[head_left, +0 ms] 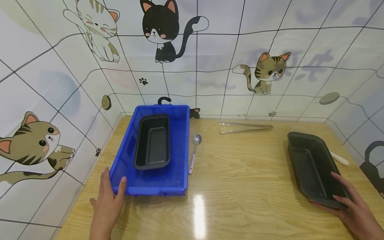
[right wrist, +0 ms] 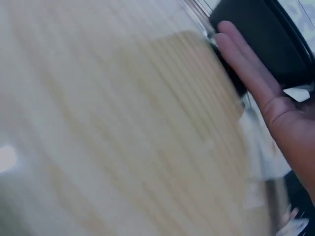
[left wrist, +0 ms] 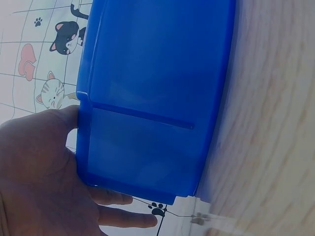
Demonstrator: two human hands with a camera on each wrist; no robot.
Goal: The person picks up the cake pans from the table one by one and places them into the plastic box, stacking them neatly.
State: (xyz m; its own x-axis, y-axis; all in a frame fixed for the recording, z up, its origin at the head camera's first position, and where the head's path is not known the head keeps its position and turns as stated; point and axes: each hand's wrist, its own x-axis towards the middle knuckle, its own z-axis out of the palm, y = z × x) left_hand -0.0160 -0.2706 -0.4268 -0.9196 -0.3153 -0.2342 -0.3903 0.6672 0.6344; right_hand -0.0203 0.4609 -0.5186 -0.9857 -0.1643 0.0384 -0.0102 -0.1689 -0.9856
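In the head view a blue plastic tray [head_left: 179,150] sits on the left of the table, with a dark loaf pan [head_left: 153,141] inside it. My left hand [head_left: 106,203] rests at the tray's near left corner, thumb by the front rim and fingers along the left side. The left wrist view shows those fingers fairly straight, reaching past the tray's wall [left wrist: 147,64]. At the far right, my right hand [head_left: 357,206] holds a second dark loaf pan [head_left: 310,163] by its near end, which is tilted. Straight fingers [right wrist: 246,64] lie beneath that pan in the right wrist view.
A spoon [head_left: 194,153] lies beside the tray's right side. Metal tongs [head_left: 255,126] rest near the back edge of the wooden table [head_left: 240,186]. Behind the right pan a white handle [head_left: 340,158] sticks out. Cat-patterned wall covering [head_left: 216,80] encloses the back and sides.
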